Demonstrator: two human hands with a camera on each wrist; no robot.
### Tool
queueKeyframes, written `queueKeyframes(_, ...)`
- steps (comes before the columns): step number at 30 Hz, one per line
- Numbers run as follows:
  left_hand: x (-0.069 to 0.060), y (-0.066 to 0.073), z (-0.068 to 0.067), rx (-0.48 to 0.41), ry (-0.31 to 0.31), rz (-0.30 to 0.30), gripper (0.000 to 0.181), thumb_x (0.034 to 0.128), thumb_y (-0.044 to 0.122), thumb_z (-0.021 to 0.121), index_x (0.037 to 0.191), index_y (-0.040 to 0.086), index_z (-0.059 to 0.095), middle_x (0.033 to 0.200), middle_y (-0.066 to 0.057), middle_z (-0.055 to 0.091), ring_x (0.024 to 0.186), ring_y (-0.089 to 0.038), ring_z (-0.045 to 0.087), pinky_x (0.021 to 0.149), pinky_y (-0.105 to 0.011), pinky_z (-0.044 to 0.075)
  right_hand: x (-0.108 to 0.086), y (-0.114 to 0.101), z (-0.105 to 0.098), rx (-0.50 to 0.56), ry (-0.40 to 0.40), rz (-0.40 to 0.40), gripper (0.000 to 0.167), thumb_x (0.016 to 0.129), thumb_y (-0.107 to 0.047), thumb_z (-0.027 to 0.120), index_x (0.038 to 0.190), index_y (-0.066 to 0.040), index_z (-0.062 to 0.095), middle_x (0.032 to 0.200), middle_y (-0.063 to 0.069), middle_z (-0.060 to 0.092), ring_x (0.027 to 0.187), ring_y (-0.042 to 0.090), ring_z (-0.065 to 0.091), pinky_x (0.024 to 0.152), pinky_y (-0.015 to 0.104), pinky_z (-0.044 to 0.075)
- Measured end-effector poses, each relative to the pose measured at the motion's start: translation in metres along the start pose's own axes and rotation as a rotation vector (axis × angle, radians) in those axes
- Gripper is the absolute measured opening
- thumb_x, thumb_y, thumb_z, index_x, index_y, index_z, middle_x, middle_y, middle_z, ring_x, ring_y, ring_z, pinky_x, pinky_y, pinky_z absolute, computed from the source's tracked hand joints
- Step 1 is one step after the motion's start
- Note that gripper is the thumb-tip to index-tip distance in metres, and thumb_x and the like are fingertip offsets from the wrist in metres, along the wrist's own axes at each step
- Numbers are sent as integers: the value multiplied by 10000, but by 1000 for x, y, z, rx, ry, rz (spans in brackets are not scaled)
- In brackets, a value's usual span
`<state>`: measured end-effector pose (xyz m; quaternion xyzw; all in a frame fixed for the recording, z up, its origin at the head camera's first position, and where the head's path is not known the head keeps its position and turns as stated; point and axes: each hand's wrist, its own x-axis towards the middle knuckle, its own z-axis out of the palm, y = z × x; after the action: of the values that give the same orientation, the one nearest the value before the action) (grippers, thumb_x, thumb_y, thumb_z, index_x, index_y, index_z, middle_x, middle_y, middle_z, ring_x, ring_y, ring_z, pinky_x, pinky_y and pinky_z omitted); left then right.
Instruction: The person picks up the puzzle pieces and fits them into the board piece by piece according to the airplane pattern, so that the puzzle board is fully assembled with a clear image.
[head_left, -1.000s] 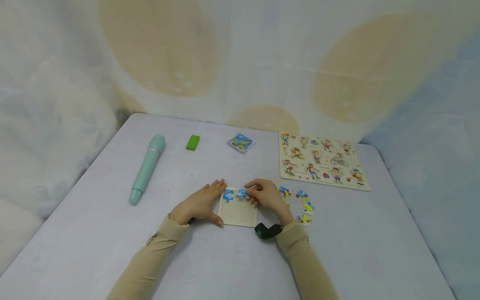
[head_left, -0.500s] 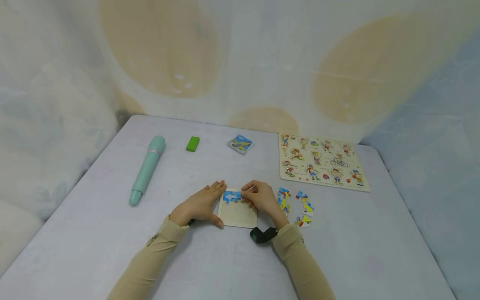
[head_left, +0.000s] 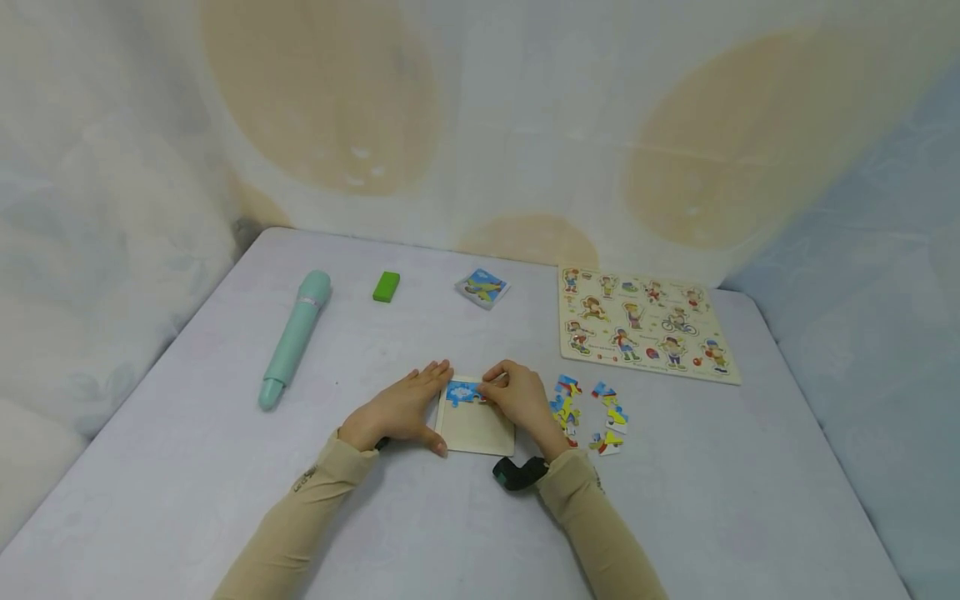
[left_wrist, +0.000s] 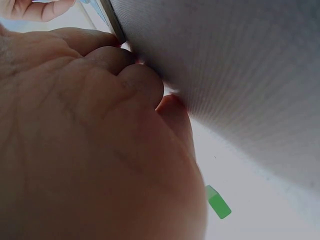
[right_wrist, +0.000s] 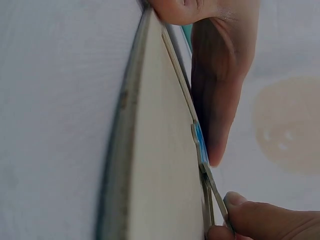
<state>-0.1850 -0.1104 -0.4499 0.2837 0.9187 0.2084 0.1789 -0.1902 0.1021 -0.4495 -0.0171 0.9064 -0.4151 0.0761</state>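
A small square wooden puzzle tray (head_left: 475,432) lies on the table between the hands. Blue jigsaw pieces (head_left: 460,393) sit at its upper left corner, against the far rim. My left hand (head_left: 405,411) rests along the tray's left edge, fingers straight and thumb near the lower left corner. My right hand (head_left: 521,396) pinches a puzzle piece (right_wrist: 218,194) between thumb and finger at the right end of the blue ones. In the right wrist view this piece is tilted against the tray; its printed face is mostly hidden.
Loose puzzle pieces (head_left: 611,414) lie in two columns right of the tray, partly behind the right wrist. Farther back are a wooden picture board (head_left: 637,325), a small airplane picture packet (head_left: 482,287), a green block (head_left: 386,287) and a mint-coloured microphone-shaped object (head_left: 295,337).
The right hand has shifted slightly left and its wrist has swung left. The gap between the blue pieces has closed. My left hand has stayed in place.
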Motion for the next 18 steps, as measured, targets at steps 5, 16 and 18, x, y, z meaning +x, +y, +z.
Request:
queueKeyframes(5,-1,1,-1,-7,2,8,1214,635,458,877,1524,-25,207,1620,-175,151,1514,-332,104,1226,-525,158,0,0,2,-30,21,16,237,854,-253,732,971,-66,647,746,44,699,609,113,592,514,209,441)
queueKeyframes(16,-1,1,-1,-9,0,6,1214,637,460,875,1525,-23,203,1621,-172,147,1514,-331,103,1228,-520,160,-1,1,7,-88,87,-37,239,836,-272,752,914,-71,647,652,33,645,540,118,530,466,215,388)
queueKeyframes(18,-2,1,-1,-11,0,9,1215,636,458,876,1523,-30,205,1619,-180,146,1513,-338,104,1225,-528,160,0,4,6,-71,59,-45,227,851,-268,736,920,-70,650,671,29,660,552,104,537,477,209,401)
